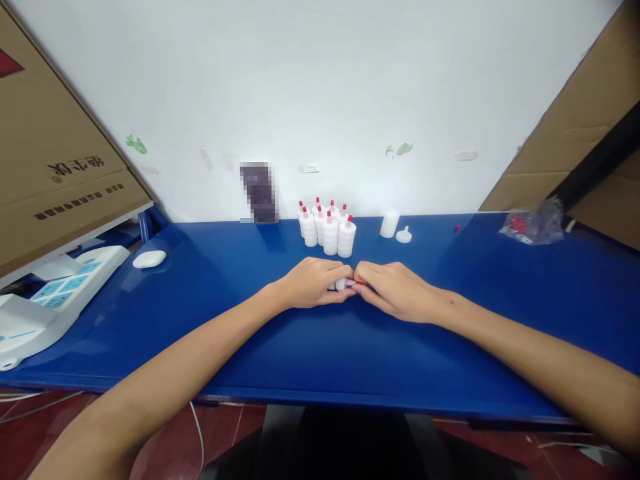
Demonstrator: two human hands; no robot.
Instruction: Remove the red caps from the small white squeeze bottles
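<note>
My left hand [320, 281] is closed around a small white squeeze bottle [341, 284], tilted on its side with its nozzle toward the right. At the nozzle's tip, my right hand [395, 288] pinches a red cap [359, 283]; whether the cap is fully seated cannot be made out. Just beyond my hands, several white bottles with red caps [330, 235] stand upright in a tight group. Farther right are an uncapped white bottle [389, 224], a white nozzle lid [404, 235] and a loose red cap [457, 228].
A clear plastic bag [535, 223] with red caps lies at the right rear. On the left are a white earbud case [149, 259] and a white power strip [60, 293]. Cardboard [65, 133] flanks the blue table [320, 360], with a white wall behind.
</note>
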